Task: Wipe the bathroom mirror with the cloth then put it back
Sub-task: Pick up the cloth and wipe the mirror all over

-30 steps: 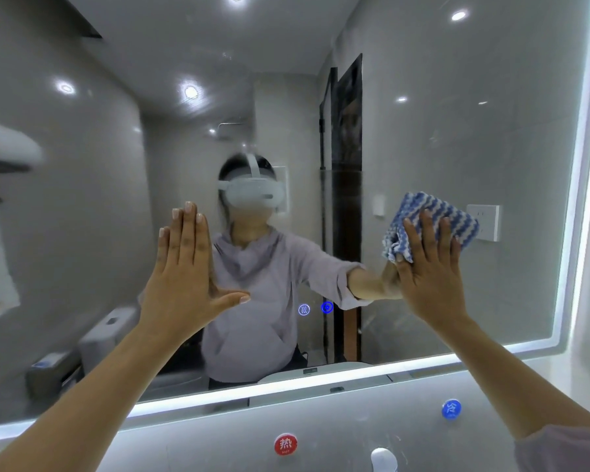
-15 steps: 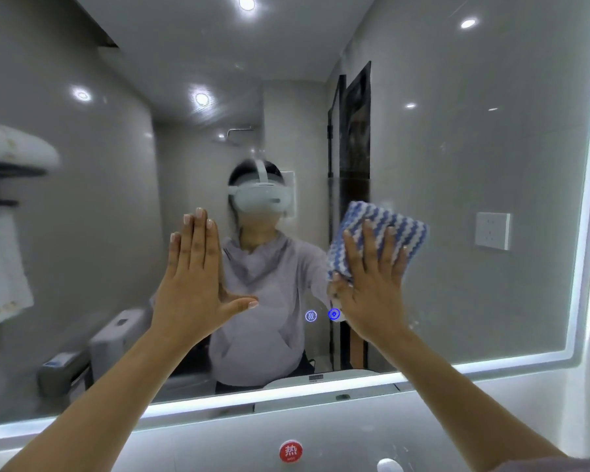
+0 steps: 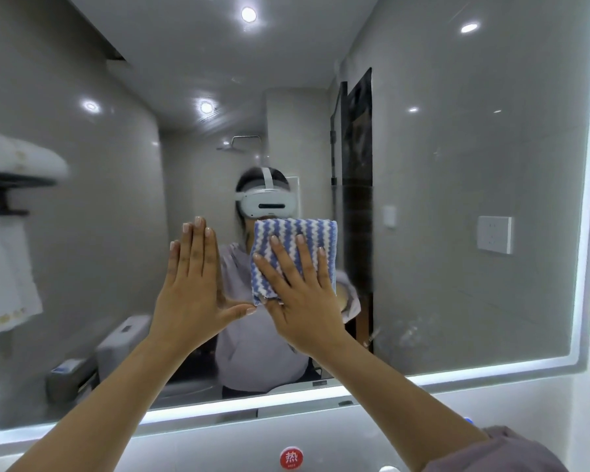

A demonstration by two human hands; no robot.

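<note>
Mirror (image 3: 457, 165) fills nearly the whole frame, w/ a lit strip (image 3: 491, 370) along the btm and down the right side. L forearm comes in from lower left and R forearm from lower right, w/ a grey sleeve (image 3: 511, 451) at the btm right corner.

L hand (image 3: 193, 291) is left of ctr, palm flat on the glass, fingers straight and together, thumb out to the right. Its grip is apart and holds nothing; same spot and pose as 0.5 s ago. R hand (image 3: 304, 301) is at ctr, fingers spread and straight, pressing the cloth (image 3: 293, 240) flat on the glass. Its grip is apart too, not curled round the cloth. Cloth is blue-and-white zigzag, folded approx square, its top edge just under the reflected headset (image 3: 264, 203).

Vs earlier: R hand + cloth have slid left, from right of ctr 1 s ago to ctr now, just beside the L hand. L thumb tip is right by the cloth's lower left corner; can't tell if they touch. Two small blue lights seen on the glass earlier are now hidden behind the hands.

Room: wide bare glass runs right of the cloth out to the lit right edge, above both hands to the top of frame, and left of the L hand.

Faint smears (image 3: 409, 332) sit lower right, near the btm strip. A reflected wall socket (image 3: 494, 234) is right of ctr. A red round button (image 3: 291, 457) is below the mirror, btm ctr.
</note>
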